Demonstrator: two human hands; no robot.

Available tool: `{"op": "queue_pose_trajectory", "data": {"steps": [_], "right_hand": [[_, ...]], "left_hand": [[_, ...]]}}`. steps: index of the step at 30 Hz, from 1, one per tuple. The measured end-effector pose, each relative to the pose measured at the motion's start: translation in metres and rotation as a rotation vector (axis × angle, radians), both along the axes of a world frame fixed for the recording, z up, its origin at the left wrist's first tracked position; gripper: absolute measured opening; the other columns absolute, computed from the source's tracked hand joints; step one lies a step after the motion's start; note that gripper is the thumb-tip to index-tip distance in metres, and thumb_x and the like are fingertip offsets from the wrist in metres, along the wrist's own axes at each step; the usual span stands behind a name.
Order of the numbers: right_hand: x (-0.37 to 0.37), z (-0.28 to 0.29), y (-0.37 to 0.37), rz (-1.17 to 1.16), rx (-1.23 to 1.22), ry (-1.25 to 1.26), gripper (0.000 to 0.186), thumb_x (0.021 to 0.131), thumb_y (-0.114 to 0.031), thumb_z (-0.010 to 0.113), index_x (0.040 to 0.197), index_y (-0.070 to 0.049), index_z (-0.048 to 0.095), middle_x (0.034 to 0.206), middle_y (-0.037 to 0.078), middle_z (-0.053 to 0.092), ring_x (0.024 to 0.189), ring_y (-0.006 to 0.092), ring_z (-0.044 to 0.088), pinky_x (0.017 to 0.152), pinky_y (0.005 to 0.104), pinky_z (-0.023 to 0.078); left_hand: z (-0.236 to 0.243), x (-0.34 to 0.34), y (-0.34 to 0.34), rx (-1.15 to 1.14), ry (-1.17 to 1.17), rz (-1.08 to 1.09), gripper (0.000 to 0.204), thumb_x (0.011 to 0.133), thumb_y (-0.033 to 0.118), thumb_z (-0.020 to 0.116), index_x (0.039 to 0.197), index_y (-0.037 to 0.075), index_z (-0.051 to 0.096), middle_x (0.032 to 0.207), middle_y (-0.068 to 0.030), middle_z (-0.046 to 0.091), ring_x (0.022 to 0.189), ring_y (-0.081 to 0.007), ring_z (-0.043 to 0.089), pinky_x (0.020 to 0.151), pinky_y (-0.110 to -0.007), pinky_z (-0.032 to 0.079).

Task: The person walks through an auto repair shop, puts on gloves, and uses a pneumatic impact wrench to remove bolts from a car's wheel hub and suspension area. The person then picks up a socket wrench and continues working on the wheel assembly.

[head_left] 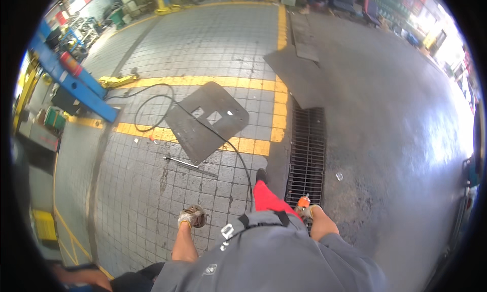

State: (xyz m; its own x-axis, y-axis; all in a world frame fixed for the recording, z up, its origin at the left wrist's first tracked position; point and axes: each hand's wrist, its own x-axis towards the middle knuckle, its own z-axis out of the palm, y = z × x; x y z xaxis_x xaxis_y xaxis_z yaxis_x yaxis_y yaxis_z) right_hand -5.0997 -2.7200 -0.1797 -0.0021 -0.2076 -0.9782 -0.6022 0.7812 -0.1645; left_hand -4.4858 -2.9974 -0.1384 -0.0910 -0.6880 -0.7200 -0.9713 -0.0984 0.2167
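My right hand (313, 211), in a dirty work glove, is closed around an orange tool (304, 201) with a short narrow tip, held over the floor grating. Its exact kind is too small to tell. My left hand (193, 217), also in a soiled glove, hangs over the tiled floor with its fingers curled in. Nothing sticks out of it. A black hose (213, 129) loops across the floor and over a dark flat panel (208, 122) with cut-outs, then runs down toward my body. A long metal bar tool (183, 163) lies nearer me than the panel.
A metal drain grating (306, 155) runs beside my red trouser leg (269, 196). Dark sheets (297, 76) lie at its far end. A blue lift post (76, 84) with a yellow arm stands at left. Another person's forearm (83, 277) shows at lower left.
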Motion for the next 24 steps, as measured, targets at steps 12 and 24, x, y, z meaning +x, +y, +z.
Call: {"op": "queue_pose_trajectory", "data": {"steps": [12,24], "right_hand": [[-0.148,0.041,-0.280,-0.184,0.235,0.060,0.065,0.077,-0.053,0.089,0.129,-0.015,0.076,0.133,0.015,0.073,0.108,0.0307,0.070,0.091,0.0487,0.055],[-0.292,0.103,-0.651,-0.291,0.220,0.114,0.040,0.087,-0.049,0.084,0.104,-0.013,0.079,0.091,0.005,0.076,0.079,0.0215,0.069,0.069,0.0402,0.052]], "left_hand": [[0.003,-0.168,-0.093,0.575,-0.061,0.564,0.071,0.090,0.059,0.072,0.143,0.012,0.069,0.150,-0.0145,0.067,0.138,-0.0342,0.064,0.111,-0.047,0.053],[-0.033,-0.295,-0.451,0.131,0.005,-0.166,0.051,0.100,0.046,0.056,0.132,0.011,0.074,0.136,-0.0154,0.074,0.124,-0.0362,0.072,0.099,-0.048,0.060]]}}
